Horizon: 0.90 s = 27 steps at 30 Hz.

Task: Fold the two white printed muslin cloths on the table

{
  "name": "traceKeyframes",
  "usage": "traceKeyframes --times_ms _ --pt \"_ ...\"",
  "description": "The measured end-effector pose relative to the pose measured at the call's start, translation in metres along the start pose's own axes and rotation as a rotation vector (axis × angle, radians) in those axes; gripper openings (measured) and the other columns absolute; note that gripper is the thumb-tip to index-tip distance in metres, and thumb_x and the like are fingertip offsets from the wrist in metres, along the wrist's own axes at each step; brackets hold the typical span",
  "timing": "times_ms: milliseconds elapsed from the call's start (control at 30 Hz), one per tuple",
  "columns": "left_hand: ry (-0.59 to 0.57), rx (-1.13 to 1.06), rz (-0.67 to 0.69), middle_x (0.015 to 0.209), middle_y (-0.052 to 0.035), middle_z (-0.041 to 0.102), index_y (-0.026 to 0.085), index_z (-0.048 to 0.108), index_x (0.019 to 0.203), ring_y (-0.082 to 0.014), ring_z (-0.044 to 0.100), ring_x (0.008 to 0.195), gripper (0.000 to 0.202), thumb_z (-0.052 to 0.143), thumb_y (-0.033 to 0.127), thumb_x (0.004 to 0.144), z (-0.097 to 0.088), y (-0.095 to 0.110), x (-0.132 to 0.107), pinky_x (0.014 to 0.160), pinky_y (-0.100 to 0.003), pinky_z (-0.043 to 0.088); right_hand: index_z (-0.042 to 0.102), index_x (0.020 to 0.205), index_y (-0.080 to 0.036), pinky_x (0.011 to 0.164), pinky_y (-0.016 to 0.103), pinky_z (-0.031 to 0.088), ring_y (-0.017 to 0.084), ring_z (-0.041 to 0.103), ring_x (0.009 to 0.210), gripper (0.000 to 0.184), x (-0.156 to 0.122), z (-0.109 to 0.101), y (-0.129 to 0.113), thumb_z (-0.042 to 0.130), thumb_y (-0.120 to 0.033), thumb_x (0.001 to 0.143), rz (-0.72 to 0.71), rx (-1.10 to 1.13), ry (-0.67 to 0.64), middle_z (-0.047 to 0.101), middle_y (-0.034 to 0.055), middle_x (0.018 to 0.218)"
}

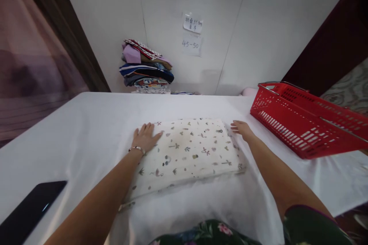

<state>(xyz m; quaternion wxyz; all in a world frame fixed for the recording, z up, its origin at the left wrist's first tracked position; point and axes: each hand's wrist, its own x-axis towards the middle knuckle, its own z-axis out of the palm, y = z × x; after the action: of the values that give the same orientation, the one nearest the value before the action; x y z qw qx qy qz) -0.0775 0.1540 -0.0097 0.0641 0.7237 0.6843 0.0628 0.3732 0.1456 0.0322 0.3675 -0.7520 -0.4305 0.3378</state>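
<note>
A folded cream cloth (186, 157) with a small print of plants and birds lies on the white-covered table in front of me. My left hand (145, 137) rests flat on its upper left corner, fingers spread, with a bracelet at the wrist. Just off the cloth's upper right edge is my right hand (240, 128). Its fingers are stretched out toward the cloth and nothing shows in them; whether the fingertips touch the edge I cannot tell.
A red plastic basket (304, 122) stands on the table's right side. Folded clothes (146, 65) are stacked at the back by the wall. A black phone-like slab (31, 210) lies front left. Paper notes (192, 44) hang on the wall above the white tablecloth (94, 130).
</note>
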Motion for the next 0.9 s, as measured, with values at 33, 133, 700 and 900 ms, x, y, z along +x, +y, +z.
traceKeyframes --times_ms 33,133,700,900 --pt "0.001 -0.002 0.001 0.149 -0.0081 0.023 0.015 0.030 0.141 -0.0276 0.013 0.138 0.081 0.018 0.067 0.081 0.000 0.000 0.000 0.111 -0.051 0.011 0.057 0.110 -0.011 0.069 0.030 0.053 0.018 0.065 0.080 0.036 -0.003 -0.004 0.006 0.047 -0.037 0.086 0.034 0.003 -0.024 0.064 0.0161 0.108" --pt "0.001 0.001 0.002 0.149 -0.0081 0.023 0.016 0.030 0.141 -0.0274 0.014 0.138 0.079 0.019 0.066 0.081 -0.001 0.001 0.000 0.110 -0.051 0.011 0.063 0.089 -0.012 0.055 0.025 0.050 0.014 0.061 0.059 0.027 -0.009 -0.003 0.018 0.053 -0.035 0.083 0.084 -0.006 -0.097 0.068 0.0120 0.085" --pt "-0.009 0.002 -0.025 0.149 -0.0065 0.024 0.016 0.029 0.141 -0.0264 0.014 0.138 0.078 0.022 0.065 0.081 -0.002 0.001 -0.001 0.111 -0.048 0.012 0.064 0.077 -0.014 0.060 0.025 0.038 0.019 0.057 0.073 0.026 0.054 0.051 -0.006 0.060 -0.040 0.073 -0.114 -0.365 0.048 0.065 0.0080 0.080" --pt "0.012 0.006 -0.022 0.148 -0.0061 0.025 0.014 0.030 0.141 -0.0257 0.015 0.138 0.077 0.025 0.063 0.081 -0.003 0.002 -0.001 0.111 -0.048 0.013 0.067 0.085 -0.016 0.070 0.024 0.040 0.018 0.059 0.084 0.025 0.065 0.056 0.006 0.052 -0.035 0.078 -0.177 -0.420 0.126 0.067 0.0070 0.089"
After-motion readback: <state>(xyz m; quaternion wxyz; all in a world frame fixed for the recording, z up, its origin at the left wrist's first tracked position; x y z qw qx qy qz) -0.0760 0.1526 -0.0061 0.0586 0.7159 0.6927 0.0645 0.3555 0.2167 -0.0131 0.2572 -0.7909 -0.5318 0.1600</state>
